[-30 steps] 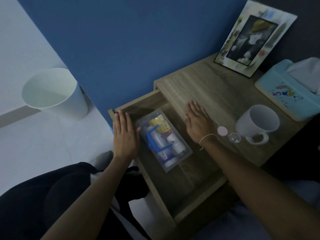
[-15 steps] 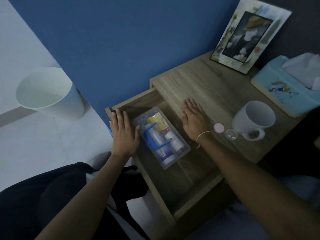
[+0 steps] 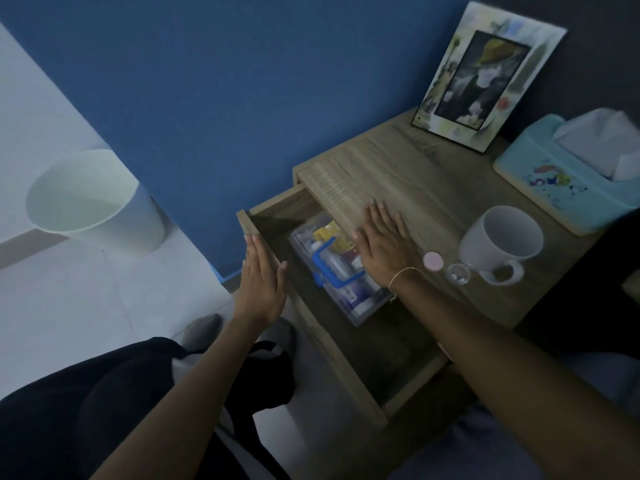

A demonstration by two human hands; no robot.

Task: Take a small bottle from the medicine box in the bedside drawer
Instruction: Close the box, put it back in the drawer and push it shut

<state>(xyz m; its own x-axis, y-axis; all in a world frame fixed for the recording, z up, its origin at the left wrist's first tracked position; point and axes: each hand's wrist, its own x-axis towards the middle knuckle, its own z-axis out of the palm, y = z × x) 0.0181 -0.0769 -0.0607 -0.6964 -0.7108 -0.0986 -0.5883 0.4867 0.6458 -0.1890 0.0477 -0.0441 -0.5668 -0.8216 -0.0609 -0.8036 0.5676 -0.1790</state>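
The wooden bedside drawer (image 3: 360, 382) is pulled out. Inside it lies a clear plastic medicine box (image 3: 360, 308) with a blue handle (image 3: 327, 263) on its lid; small bottles and packets show through the plastic. My left hand (image 3: 261, 282) is flat and open over the drawer's left wall, holding nothing. My right hand (image 3: 386, 245) lies flat, fingers spread, on the front edge of the bedside table top, covering the box's right side. A small clear bottle (image 3: 458, 273) and a pink cap (image 3: 433, 261) stand on the table top by my right wrist.
A white mug (image 3: 500, 242) stands right of the small bottle. A light-blue tissue box (image 3: 561, 181) and a picture frame (image 3: 485, 77) sit at the back of the bedside table (image 3: 415, 174). A white bin (image 3: 93, 199) stands on the floor by the blue wall.
My left hand has slid outward from beside the box to over the drawer's left wall. The right hand stays flat on the table edge. The view has shifted slightly.
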